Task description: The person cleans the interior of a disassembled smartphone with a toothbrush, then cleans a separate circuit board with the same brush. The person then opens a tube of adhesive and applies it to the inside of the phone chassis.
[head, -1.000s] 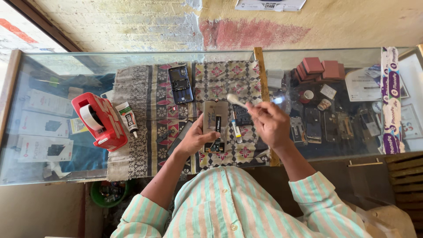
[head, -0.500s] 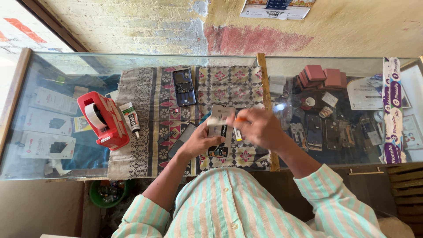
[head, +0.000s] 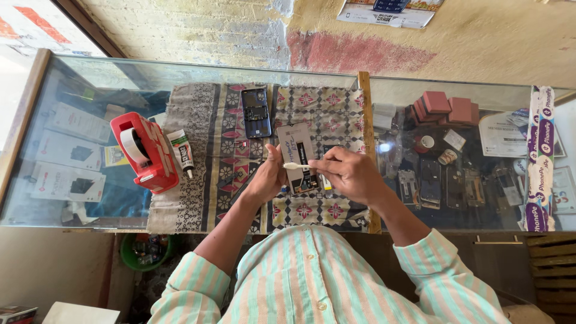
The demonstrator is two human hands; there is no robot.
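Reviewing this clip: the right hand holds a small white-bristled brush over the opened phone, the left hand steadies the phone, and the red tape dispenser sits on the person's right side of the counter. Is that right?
Not quite. In the head view the red tape dispenser sits on the person's left side of the counter, beside a small tube. The rest holds: the right hand holds the white-bristled brush over the opened phone, and the left hand steadies it.

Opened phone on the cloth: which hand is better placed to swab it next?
Right. The right hand holds the brush with its tip over the opened phone, while the left hand grips the phone's left edge and looks busy steadying it.
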